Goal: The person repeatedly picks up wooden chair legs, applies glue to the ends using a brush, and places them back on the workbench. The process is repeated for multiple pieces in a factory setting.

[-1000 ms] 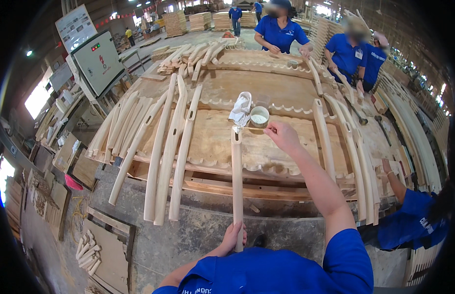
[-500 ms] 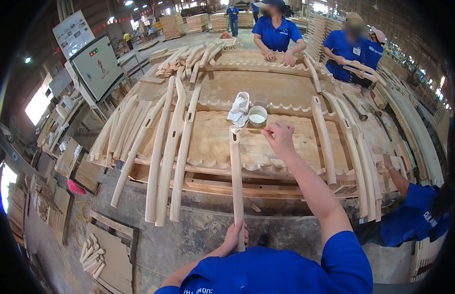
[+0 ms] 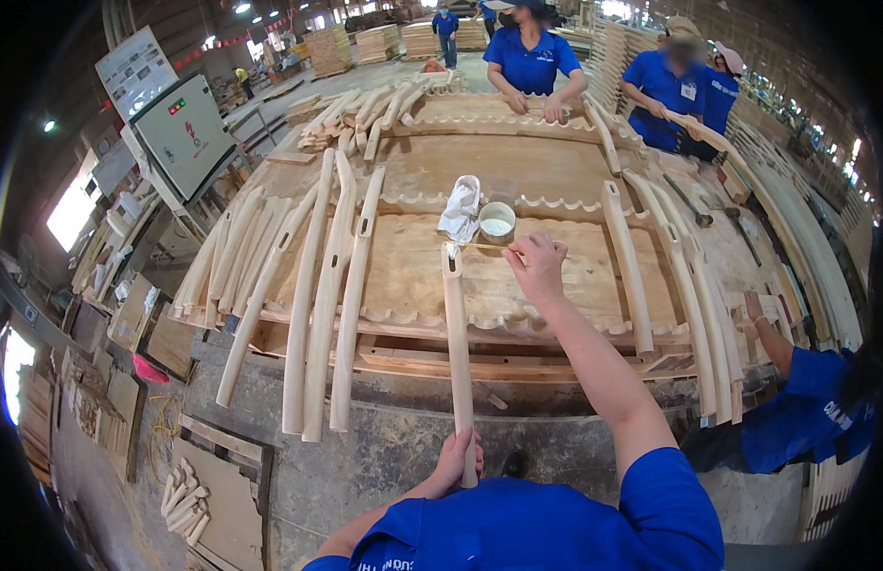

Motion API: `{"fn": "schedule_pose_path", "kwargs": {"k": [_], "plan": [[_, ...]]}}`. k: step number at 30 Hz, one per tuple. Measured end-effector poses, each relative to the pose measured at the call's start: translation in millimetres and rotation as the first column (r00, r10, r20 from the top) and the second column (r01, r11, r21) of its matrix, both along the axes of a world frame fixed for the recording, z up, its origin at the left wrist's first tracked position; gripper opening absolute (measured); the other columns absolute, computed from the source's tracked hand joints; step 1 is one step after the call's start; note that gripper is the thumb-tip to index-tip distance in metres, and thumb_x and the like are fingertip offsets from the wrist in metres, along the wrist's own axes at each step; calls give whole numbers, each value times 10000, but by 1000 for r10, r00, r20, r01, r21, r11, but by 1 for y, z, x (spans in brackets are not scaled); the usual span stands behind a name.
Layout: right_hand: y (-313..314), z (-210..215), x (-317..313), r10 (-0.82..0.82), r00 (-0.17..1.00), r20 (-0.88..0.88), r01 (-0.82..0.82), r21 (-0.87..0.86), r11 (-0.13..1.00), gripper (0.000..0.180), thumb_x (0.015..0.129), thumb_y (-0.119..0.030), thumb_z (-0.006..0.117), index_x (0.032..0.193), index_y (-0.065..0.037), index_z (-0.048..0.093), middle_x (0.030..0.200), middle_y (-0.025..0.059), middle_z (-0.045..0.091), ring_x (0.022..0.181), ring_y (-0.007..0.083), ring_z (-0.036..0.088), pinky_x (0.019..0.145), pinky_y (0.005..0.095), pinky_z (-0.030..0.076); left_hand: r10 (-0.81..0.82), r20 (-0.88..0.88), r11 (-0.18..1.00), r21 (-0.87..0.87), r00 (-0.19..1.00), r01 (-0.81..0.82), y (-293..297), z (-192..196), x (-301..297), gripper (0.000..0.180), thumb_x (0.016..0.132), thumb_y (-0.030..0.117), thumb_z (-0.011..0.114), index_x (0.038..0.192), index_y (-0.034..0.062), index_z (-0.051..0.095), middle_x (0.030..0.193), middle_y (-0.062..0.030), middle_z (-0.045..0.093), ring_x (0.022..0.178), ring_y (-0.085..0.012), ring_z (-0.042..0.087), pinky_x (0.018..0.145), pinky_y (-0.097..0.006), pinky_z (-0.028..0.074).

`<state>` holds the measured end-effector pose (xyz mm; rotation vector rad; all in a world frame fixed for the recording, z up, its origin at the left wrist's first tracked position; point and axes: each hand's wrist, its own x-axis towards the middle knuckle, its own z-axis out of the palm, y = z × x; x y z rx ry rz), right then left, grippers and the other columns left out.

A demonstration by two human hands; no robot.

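Observation:
My left hand (image 3: 458, 460) grips the near end of a long curved wooden piece (image 3: 456, 352) that points away from me over the workbench. Over its far end, my right hand (image 3: 537, 266) holds a thin stick (image 3: 482, 246) whose tip touches the slot at that end. Just beyond stand a small white cup of pale glue (image 3: 497, 222) and a crumpled white rag (image 3: 461, 207).
Several long curved wooden pieces (image 3: 313, 285) lie on the left of the bench, more on the right (image 3: 684, 285). Carved wavy-edged panels (image 3: 408, 276) cover the middle. People in blue shirts work at the far side (image 3: 532, 62) and at my right (image 3: 803, 409). A control cabinet (image 3: 185, 133) stands left.
My right hand has drawn back from the glue cup toward me and brought the stick down to the far end of the wooden piece. My left hand keeps its grip.

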<state>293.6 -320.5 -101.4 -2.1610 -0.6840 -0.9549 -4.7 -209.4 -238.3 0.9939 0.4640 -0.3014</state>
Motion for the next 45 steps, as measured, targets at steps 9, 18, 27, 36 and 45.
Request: {"fn": "schedule_pose_path", "kwargs": {"k": [9, 18, 27, 36, 45], "plan": [[3, -2, -4, 8, 1000, 20, -8, 28, 1000, 145, 724, -186, 709, 730, -139, 572, 734, -15, 539, 790, 189, 516, 767, 384, 301, -11, -6, 1000, 13, 1000, 11, 1, 6, 0, 332, 958, 403, 397, 950, 75, 445, 614, -44, 509, 469, -130, 507, 432, -269, 441], [-8, -1, -15, 134, 990, 51, -128, -100, 987, 136, 734, -181, 692, 738, -140, 562, 741, -14, 518, 784, 181, 505, 769, 384, 291, -43, -10, 997, 69, 999, 43, 3, 0, 0, 405, 950, 461, 367, 982, 66, 448, 645, -63, 515, 491, -160, 505, 479, -310, 454], [-7, 10, -7, 90, 996, -5, -90, -29, 996, 139, 735, -192, 692, 736, -132, 566, 746, -8, 530, 807, 189, 515, 769, 383, 297, -47, -22, 998, 39, 999, 47, 4, 2, 0, 409, 944, 471, 380, 978, 68, 448, 633, -58, 509, 483, -154, 499, 468, -299, 449], [-12, -3, -24, 117, 993, -14, -118, -104, 987, 124, 749, -204, 683, 733, -138, 579, 743, -8, 536, 800, 187, 518, 763, 380, 295, -40, 2, 997, 61, 999, 40, 6, 1, 0, 418, 946, 469, 374, 971, 58, 446, 623, -62, 511, 477, -162, 503, 464, -303, 449], [-23, 61, -26, 117, 980, 160, -57, -336, 940, 121, 724, -209, 688, 719, -142, 587, 731, -6, 546, 789, 184, 533, 777, 364, 314, -37, -4, 999, 16, 999, 37, 6, 7, -1, 344, 945, 423, 416, 941, 79, 429, 618, -52, 499, 488, -141, 502, 462, -274, 445]]}}
